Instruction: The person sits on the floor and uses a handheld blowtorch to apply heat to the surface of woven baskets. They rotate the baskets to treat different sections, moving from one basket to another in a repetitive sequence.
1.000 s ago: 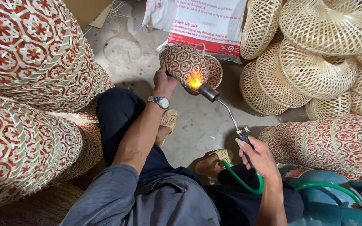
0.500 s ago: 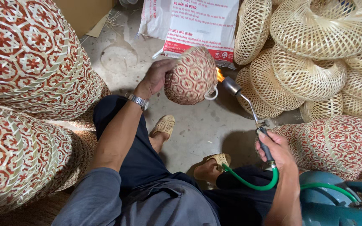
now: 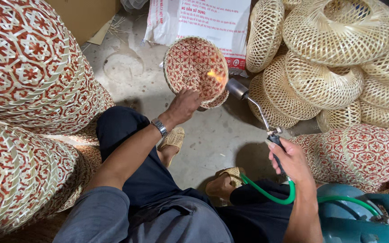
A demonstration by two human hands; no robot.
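A round red-and-natural woven bamboo basket is held up above the concrete floor by the left hand, the fingers being closed on its lower rim and its open inside turned toward the camera. A metal wristwatch is worn on that wrist. A long-necked metal gas torch is gripped at its handle by the right hand, fingers wrapped round it; the nozzle is pointed at the basket's right inner wall, where a small orange flame is seen touching the weave. A green hose is seen running from the handle to a blue gas cylinder at the lower right. Stacks of red patterned baskets are noted at the left, and a pile of plain pale bamboo baskets at the upper right. A white printed sack lies behind the held basket. Two tan woven sandals are worn on the feet.
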